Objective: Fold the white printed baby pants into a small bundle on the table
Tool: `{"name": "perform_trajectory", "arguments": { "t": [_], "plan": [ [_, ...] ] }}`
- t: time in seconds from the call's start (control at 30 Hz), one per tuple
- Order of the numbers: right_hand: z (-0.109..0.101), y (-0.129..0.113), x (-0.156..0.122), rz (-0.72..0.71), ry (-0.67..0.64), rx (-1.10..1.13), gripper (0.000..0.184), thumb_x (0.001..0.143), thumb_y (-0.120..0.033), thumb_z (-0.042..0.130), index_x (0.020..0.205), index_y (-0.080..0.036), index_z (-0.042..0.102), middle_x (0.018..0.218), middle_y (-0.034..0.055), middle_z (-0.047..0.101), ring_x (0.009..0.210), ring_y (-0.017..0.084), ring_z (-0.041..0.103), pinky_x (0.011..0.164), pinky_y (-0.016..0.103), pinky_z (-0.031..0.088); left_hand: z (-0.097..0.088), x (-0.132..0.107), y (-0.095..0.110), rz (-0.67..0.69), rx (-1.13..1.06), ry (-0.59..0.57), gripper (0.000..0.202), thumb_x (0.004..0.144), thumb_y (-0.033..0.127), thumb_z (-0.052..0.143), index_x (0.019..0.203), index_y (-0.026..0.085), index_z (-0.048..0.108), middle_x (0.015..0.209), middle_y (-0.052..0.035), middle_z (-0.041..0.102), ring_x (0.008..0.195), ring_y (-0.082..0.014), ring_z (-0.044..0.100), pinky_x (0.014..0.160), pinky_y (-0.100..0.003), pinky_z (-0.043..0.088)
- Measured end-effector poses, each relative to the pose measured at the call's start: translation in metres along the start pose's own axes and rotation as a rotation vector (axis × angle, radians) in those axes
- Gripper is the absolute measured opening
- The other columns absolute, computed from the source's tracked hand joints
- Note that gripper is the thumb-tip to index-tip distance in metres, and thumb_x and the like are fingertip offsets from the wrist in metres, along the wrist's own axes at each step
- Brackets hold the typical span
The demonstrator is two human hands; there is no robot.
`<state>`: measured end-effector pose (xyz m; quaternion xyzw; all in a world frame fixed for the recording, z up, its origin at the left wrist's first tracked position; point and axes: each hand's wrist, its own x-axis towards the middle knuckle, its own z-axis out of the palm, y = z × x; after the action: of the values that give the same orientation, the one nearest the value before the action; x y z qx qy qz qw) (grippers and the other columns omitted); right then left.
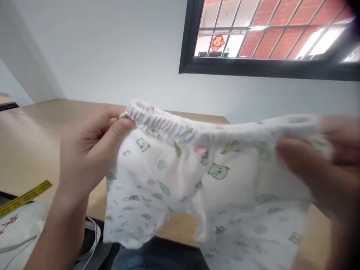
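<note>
While the left hand (87, 150) and right hand (315, 165) are pinching opposite ends of the waistband (168, 122), the patterned shorts (180, 165) are hanging above the worktop (30, 138), probably feeling light and floppy, the gathered elastic likely offering the surest hold.

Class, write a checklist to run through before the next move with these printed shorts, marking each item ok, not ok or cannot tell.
1. Left hand grips one end of the elastic waistband: ok.
2. Right hand grips the other end: ok, though blurred.
3. Elastic waistband smooth throughout: not ok; it is gathered nearer the left hand.
4. Legs of the printed shorts hang apart: ok, a gap shows.
5. Hem below the right hand even: cannot tell; the picture's edge cuts it off.
6. Yellow measuring strip apart from the shorts: ok.
</note>
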<state>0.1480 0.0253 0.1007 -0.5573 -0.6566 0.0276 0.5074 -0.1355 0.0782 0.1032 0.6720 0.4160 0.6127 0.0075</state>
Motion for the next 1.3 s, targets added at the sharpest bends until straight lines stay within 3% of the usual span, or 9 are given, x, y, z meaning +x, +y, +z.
{"name": "perform_trajectory", "arguments": {
  "t": [0.07,0.17,0.2,0.3,0.47,0.63,0.9,1.13,1.3],
  "plan": [
    [0.022,0.002,0.029,-0.064,-0.065,-0.041,0.025,0.075,-0.052,0.056,0.070,-0.028,0.057,0.051,-0.0024,0.046,0.043,0.013,0.041,0.036,0.026,0.026,0.006,-0.001,-0.020,-0.051,0.118,-0.088,0.020,0.085,0.042,0.050,0.079,0.026,0.061,0.055,0.0049,0.050,0.053,-0.0128,0.044,0.047,-0.026,0.029],
    [0.071,0.041,0.053,0.078,-0.347,0.037,0.029,0.080,-0.047,0.050,0.066,-0.022,0.048,0.048,-0.0049,0.038,0.041,0.009,0.035,0.038,0.023,0.025,0.037,-0.008,-0.064,-0.162,0.408,-0.387,0.029,0.090,0.042,0.037,0.082,0.023,0.057,0.059,0.0044,0.053,0.055,-0.0128,0.049,0.049,-0.024,0.030],
    [0.089,0.060,0.055,0.103,-0.417,0.053,0.027,0.080,-0.045,0.050,0.068,-0.022,0.049,0.051,-0.0042,0.041,0.042,0.010,0.038,0.039,0.023,0.028,0.051,-0.011,-0.079,-0.218,0.500,-0.553,0.031,0.092,0.040,0.032,0.085,0.023,0.056,0.062,0.0037,0.055,0.058,-0.0130,0.051,0.051,-0.024,0.032],
    [0.138,0.113,0.058,0.158,-0.582,0.072,0.030,0.082,-0.045,0.047,0.071,-0.018,0.054,0.059,-0.0004,0.054,0.051,0.014,0.051,0.043,0.024,0.038,0.094,-0.019,-0.123,-0.295,0.577,-0.745,0.030,0.092,0.036,0.036,0.082,0.019,0.058,0.070,-0.0006,0.060,0.066,-0.0143,0.055,0.059,-0.025,0.039],
    [0.181,0.155,0.080,0.194,-0.622,-0.026,0.031,0.088,-0.040,0.048,0.076,-0.013,0.056,0.065,-0.0027,0.054,0.055,0.011,0.053,0.052,0.024,0.044,0.144,-0.014,-0.166,-0.379,0.635,-0.826,0.028,0.088,0.035,0.048,0.105,0.013,0.055,0.101,-0.0064,0.058,0.087,-0.0160,0.058,0.076,-0.036,0.049],
    [0.202,0.170,0.107,0.217,-0.503,-0.172,0.027,0.089,-0.038,0.050,0.082,-0.013,0.057,0.076,-0.0004,0.056,0.066,0.012,0.055,0.062,0.028,0.047,0.166,0.002,-0.184,-0.405,0.682,-0.807,0.028,0.088,0.032,0.050,0.110,0.015,0.053,0.108,-0.0074,0.056,0.091,-0.0175,0.057,0.078,-0.037,0.049],
    [0.191,0.175,0.102,0.131,-0.496,-0.145,0.023,0.088,-0.033,0.051,0.100,-0.015,0.057,0.104,0.0068,0.058,0.093,0.019,0.055,0.083,0.040,0.043,0.174,-0.007,-0.147,-0.196,0.641,-0.720,0.031,0.088,0.033,0.049,0.113,0.015,0.051,0.117,-0.0092,0.052,0.105,-0.0221,0.051,0.089,-0.046,0.041],
    [0.150,0.147,0.074,-0.066,-0.857,0.059,0.037,0.091,-0.038,0.033,0.111,-0.023,0.060,0.116,0.0022,0.059,0.106,0.020,0.053,0.089,0.032,0.042,0.193,-0.052,-0.077,0.195,0.190,-1.116,0.032,0.089,0.035,0.038,0.111,0.023,0.057,0.112,0.0004,0.060,0.099,-0.0159,0.057,0.082,-0.024,0.045],
    [0.162,0.142,0.048,-0.134,-1.007,-0.008,0.041,0.093,-0.042,0.024,0.123,-0.033,0.051,0.127,-0.0043,0.051,0.114,0.023,0.048,0.095,0.037,0.038,0.200,-0.065,-0.063,0.253,0.110,-1.236,0.043,0.091,0.034,0.028,0.109,0.011,0.059,0.105,-0.0106,0.064,0.091,-0.0235,0.062,0.076,-0.032,0.048]
  ]
}}
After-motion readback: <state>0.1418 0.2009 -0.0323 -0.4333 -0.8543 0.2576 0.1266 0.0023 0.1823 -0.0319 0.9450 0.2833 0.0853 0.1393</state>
